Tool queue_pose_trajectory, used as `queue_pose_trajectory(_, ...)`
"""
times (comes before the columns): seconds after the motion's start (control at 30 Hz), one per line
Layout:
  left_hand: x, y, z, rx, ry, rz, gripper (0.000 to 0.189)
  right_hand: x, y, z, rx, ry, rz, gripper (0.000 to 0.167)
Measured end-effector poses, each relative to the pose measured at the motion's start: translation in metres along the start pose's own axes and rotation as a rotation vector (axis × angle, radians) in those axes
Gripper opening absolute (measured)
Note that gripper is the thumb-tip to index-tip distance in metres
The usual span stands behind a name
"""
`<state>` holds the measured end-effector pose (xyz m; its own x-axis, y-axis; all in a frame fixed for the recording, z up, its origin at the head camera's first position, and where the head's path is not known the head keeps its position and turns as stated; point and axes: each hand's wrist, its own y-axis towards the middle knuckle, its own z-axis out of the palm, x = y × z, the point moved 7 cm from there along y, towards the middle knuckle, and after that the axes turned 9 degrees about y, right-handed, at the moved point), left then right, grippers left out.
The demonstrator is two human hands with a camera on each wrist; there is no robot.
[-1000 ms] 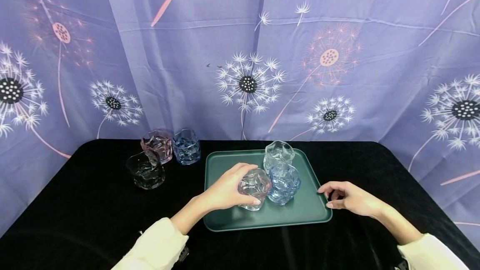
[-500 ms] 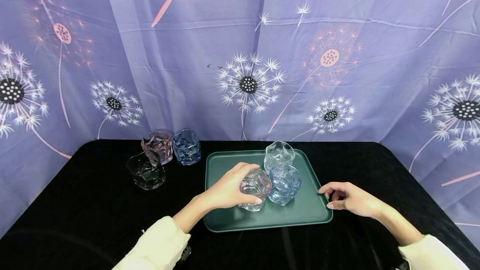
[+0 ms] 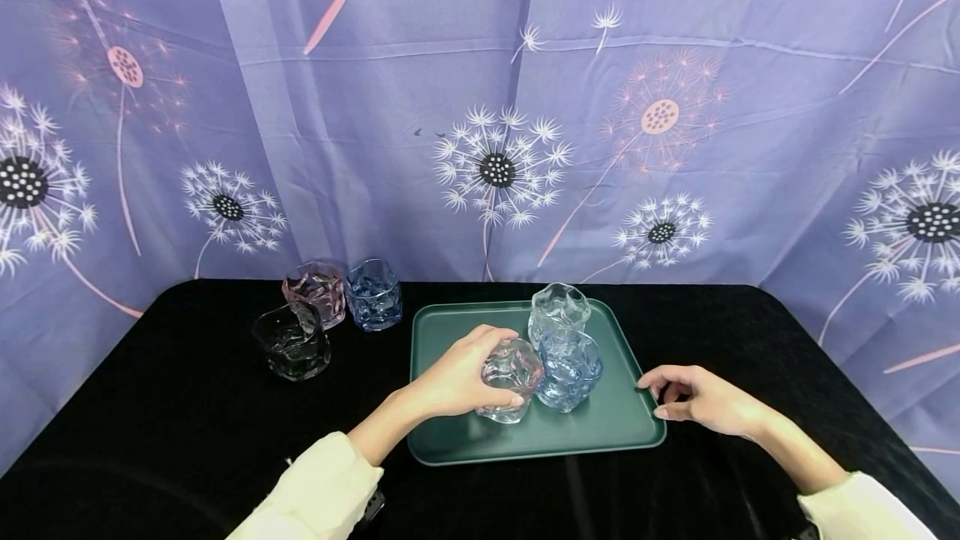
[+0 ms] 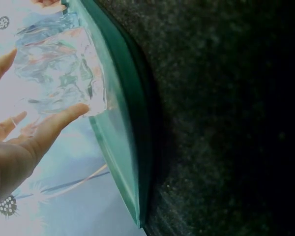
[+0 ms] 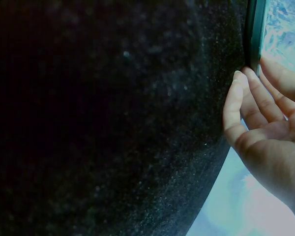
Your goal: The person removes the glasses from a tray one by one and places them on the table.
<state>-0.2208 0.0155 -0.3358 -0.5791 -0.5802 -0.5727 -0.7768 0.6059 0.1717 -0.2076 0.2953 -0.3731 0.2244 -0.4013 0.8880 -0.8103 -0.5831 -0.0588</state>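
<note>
Clear tumbler (image 3: 510, 382): on the green tray (image 3: 600, 430), immediately right of the left hand (image 3: 456, 377) — the nearer hand, thumb and fingers curved round it. Right hand (image 3: 705, 397), half-curled, touches the tray's right rim — grip unconfirmed.

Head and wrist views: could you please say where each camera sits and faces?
Head: on the head, facing forward and down at the tray; left hand, right hand, sleeves show.
Left wrist: on that wrist, facing a glass; left hand, part of right hand show.
Right wrist: on that wrist, facing table and tray edge; right hand shows.
All three share the tray.
</note>
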Motion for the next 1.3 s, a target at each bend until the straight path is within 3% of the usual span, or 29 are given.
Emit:
queue_pose_trajectory(0.83,-0.002,-0.001,-0.004,-0.020,-0.032,-0.003,0.066,0.000,-0.001,0.002,0.005,0.003,0.002,0.030)
queue_pose_trajectory(1.03,-0.002,-0.002,-0.015,-0.022,-0.025,-0.014,0.067,0.000,-0.001,0.001,0.006,0.003,-0.007,0.029)
queue_pose_trajectory(1.3,0.004,-0.007,-0.036,-0.073,-0.018,-0.034,0.069,-0.001,0.000,0.000,0.007,0.016,0.008,0.030)
